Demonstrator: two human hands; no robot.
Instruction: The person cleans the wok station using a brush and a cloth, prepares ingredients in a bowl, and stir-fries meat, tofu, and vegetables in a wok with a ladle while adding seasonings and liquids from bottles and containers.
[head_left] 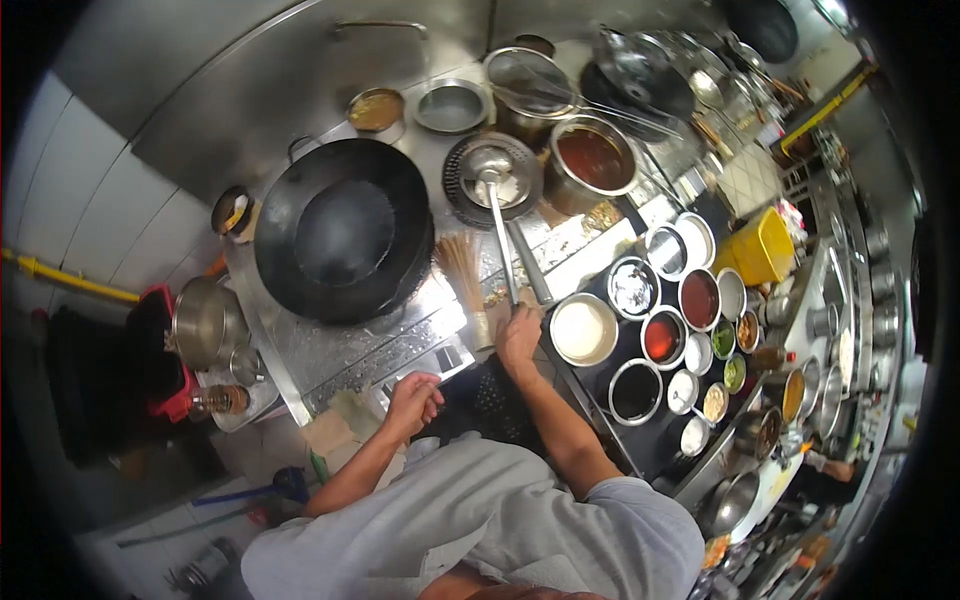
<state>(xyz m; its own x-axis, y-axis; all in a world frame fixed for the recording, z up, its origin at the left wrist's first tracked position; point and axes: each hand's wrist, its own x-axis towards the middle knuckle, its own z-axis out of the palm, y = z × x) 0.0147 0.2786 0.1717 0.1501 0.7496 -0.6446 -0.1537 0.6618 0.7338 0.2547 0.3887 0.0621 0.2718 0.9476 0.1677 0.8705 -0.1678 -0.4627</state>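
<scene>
My right hand (pixel 519 343) is closed around the handle end of a metal ladle (pixel 498 222), whose bowl rests over a perforated strainer (pixel 463 195) on the steel stove top. Beside that hand lies a bamboo brush (pixel 462 275), and a second dark handle (pixel 529 262) runs close by. My left hand (pixel 412 404) hovers at the stove's front edge with its fingers curled in; whether anything small is inside them is hidden. A large black wok (pixel 345 230) sits on the stove at the left, touched by neither hand.
Round containers of sauces and seasonings, among them a white one (pixel 584 330), stand right of my right hand. Behind are a pot of red-brown liquid (pixel 597 158) and a mesh skimmer (pixel 530 82). A yellow bin (pixel 757 250) stands farther right. A person's arm (pixel 830 466) shows at the far right.
</scene>
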